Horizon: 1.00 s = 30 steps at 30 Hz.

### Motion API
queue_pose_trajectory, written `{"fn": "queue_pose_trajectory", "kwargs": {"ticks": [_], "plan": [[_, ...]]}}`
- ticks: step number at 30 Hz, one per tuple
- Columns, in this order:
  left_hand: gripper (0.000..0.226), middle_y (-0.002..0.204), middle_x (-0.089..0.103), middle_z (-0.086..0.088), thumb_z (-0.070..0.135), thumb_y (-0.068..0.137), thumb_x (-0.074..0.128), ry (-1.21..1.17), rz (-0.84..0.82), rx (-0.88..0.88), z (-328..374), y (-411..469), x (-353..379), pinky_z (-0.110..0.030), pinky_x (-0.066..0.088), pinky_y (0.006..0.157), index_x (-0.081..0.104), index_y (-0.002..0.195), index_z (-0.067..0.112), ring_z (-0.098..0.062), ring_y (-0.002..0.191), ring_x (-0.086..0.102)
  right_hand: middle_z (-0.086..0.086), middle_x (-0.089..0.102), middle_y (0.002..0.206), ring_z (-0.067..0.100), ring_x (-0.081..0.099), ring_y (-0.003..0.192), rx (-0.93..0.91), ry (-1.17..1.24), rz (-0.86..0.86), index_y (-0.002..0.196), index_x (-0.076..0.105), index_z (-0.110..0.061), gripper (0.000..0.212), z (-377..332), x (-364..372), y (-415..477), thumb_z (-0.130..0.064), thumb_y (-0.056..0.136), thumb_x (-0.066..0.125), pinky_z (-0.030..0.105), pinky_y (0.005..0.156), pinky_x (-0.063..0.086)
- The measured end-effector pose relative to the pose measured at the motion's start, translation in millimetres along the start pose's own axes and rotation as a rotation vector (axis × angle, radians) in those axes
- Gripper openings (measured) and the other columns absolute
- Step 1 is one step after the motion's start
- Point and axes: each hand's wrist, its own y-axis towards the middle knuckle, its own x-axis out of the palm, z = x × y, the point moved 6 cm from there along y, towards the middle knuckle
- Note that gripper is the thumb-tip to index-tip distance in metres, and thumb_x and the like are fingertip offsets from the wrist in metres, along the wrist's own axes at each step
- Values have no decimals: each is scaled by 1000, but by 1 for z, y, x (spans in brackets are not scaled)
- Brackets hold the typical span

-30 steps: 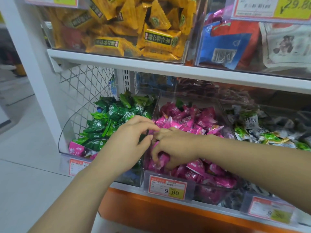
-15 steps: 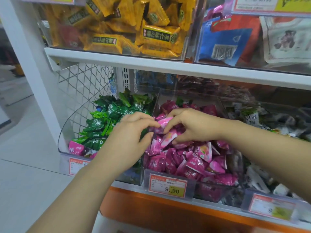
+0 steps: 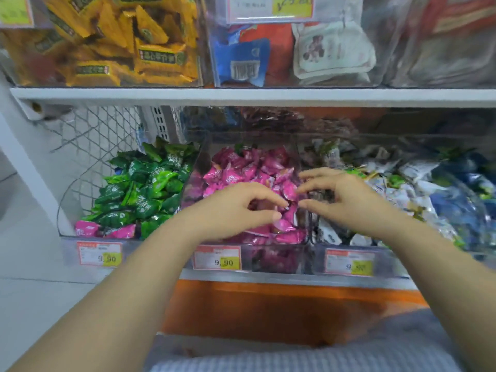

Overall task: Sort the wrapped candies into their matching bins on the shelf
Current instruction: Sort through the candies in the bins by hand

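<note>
Head cam: vs 0.5 s ago, R hand (image 3: pixel 349 197) no longer pinched a pink candy. It had slid right and hovered over the divider btw the pink bin (image 3: pixel 273 257) and the white/green-wrapper bin (image 3: pixel 391 260), fingers spread, nothing held. L hand (image 3: pixel 236 210) had moved in over the pink candies (image 3: pixel 252 170), fingers curled, thumb by a wrapper; couldn't tell if gripping. Read: pink drop done, next pick prob from the right bin. Stray pink candies (image 3: pixel 87 228) lay in front of the green candies (image 3: pixel 139 191), unsorted.
</note>
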Motion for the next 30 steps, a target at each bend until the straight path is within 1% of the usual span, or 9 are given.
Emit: {"fn": "queue_pose_trajectory", "kwargs": {"ticks": [2,3,4,5,9,12,19,23,30], "plan": [[31,124,56,14,38,90,61,42,-131,5,7,12,11,-20,37,103,63,120,34,0,113,49,-16,44,139,1,40,126,7,68,18,112,66,-28,26,3,6,-8,-33,86,65,18,102,27],[33,129,53,12,38,90,60,98,-202,6,9,17,18,-10,32,100,62,123,32,0,115,46,-15,42,141,2,39,128,8,80,23,112,65,-28,26,4,8,-10,-32,87,64,17,100,26],[35,133,49,9,37,91,59,155,-261,0,11,22,25,0,28,93,60,125,29,-1,117,42,-14,40,144,4,37,130,12,86,26,112,64,-27,25,5,9,-11,-31,88,63,16,100,25],[36,133,46,6,37,91,60,195,-303,-13,11,26,30,2,26,86,59,126,27,-3,119,39,-13,38,146,5,36,132,15,89,26,113,64,-27,24,5,9,-12,-31,89,62,17,100,24],[35,121,36,6,41,85,66,321,-422,-83,4,42,36,-24,27,108,58,120,41,-12,119,38,-12,32,151,6,32,135,7,91,-2,117,61,-26,27,5,10,-14,-32,91,60,17,100,22],[40,112,31,5,29,84,68,470,-516,-94,-1,44,38,-28,29,108,58,120,40,-15,115,36,-12,30,151,8,31,136,1,107,-8,117,61,-27,28,4,8,-16,-34,90,60,21,104,23],[29,106,36,8,22,81,73,563,-416,-96,-18,32,19,-18,35,89,66,106,34,-13,104,44,-12,30,152,9,33,136,-13,154,-11,118,62,-26,28,7,9,-16,-34,90,60,23,106,27],[28,104,39,8,25,80,73,642,-324,-81,-29,18,5,-28,39,92,68,106,36,-12,102,41,-10,30,152,10,34,136,-16,155,-12,117,62,-26,28,7,9,-15,-34,90,60,27,108,30],[29,103,40,12,36,83,69,698,-263,-130,-36,3,-12,-28,33,96,64,110,43,-10,102,32,-10,30,152,10,34,136,-16,163,-21,118,61,-25,28,7,10,-14,-33,90,60,27,108,30]]}}
